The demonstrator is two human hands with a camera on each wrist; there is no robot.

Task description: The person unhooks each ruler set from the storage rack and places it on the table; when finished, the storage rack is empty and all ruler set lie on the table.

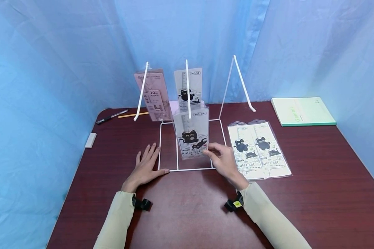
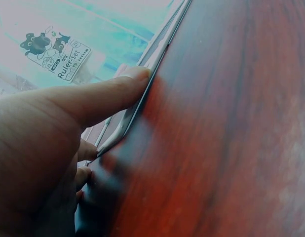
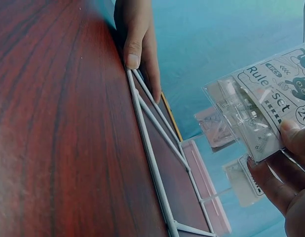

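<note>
My right hand (image 1: 222,159) pinches the lower right corner of a ruler set pack (image 1: 191,135), a clear sleeve with black cats printed on it. This pack hangs at the middle prong of a white wire rack (image 1: 174,170). Behind it on the same prong is another ruler set pack (image 1: 188,83). My left hand (image 1: 144,167) lies with fingers spread at the rack's front left corner. Its thumb (image 2: 137,74) touches the base wire in the left wrist view. In the right wrist view, the right thumb (image 3: 293,133) presses the pack's printed face.
On the left prong hangs a pink ruler pack (image 1: 154,97). Several ruler set packs (image 1: 258,150) lie right of the rack. A green notebook (image 1: 303,111) is at the back right. A pen (image 1: 112,117), a yellow pencil (image 1: 133,114) and a white eraser (image 1: 90,140) lie at left.
</note>
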